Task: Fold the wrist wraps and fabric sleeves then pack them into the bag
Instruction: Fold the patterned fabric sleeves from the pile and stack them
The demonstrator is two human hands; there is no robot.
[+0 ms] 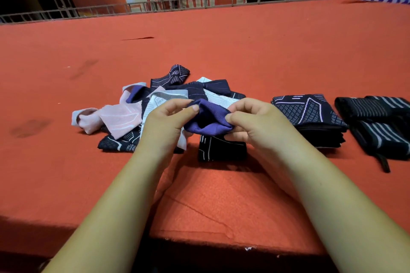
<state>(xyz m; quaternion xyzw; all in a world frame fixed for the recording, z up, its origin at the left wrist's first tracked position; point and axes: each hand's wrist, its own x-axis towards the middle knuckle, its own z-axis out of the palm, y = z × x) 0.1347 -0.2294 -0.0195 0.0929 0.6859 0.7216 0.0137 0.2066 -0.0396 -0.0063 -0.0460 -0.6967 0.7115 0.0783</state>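
Sleeve sits squarely between your hands. The left hand pinches the purple cuff at one side and the right hand pinches it at the other, fingers curled, with the cuff mouth spread across from left to right. The dark patterned length below the cuff seems to be the same sleeve hanging toward the desk, though your hands hide the join. If so, its long axis runs down and toward you, crosswise to your grip. The fold probably has to go along that line.

Unfolded pile lies just behind and to the left, nearer your left hand. The folded stack lies to the right, near your right hand, with the wraps beyond it — so the finished sleeve most likely travels rightward. No bag is in view.
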